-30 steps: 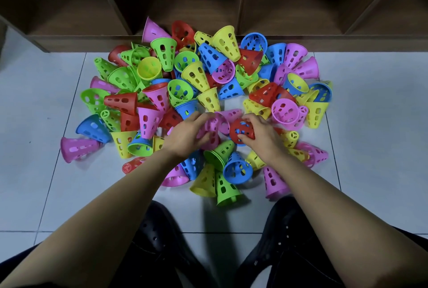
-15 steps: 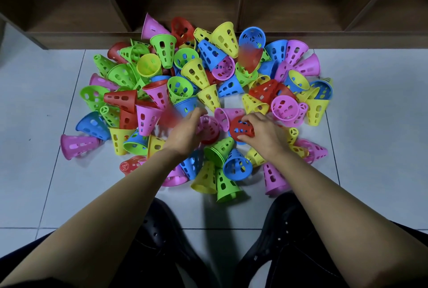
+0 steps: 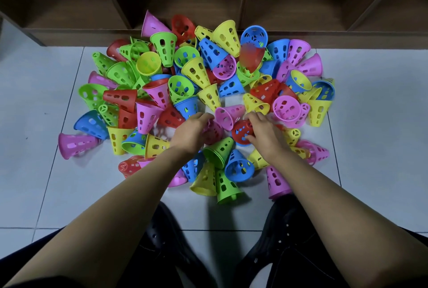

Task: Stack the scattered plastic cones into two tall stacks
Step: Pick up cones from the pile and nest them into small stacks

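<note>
No stacks stand yet. Left grip (image 3: 192, 130) curls round a pink perforated plastic cone (image 3: 214, 129); right grip (image 3: 264, 133) clamps a red perforated plastic cone (image 3: 240, 130), both amid the pile (image 3: 194, 72) on the floor (image 3: 370, 130). Step judged: first pick-up. Next: nest one over the other.

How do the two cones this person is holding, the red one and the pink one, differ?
Colour: the red cone against the pink cone.
Hand: the right hand grips the red cone, and the left hand grips the pink cone.
View: the red cone's holed side shows plainly, while the pink cone is partly hidden behind the left hand.
Both are holed plastic cones, held low over the pile.
</note>
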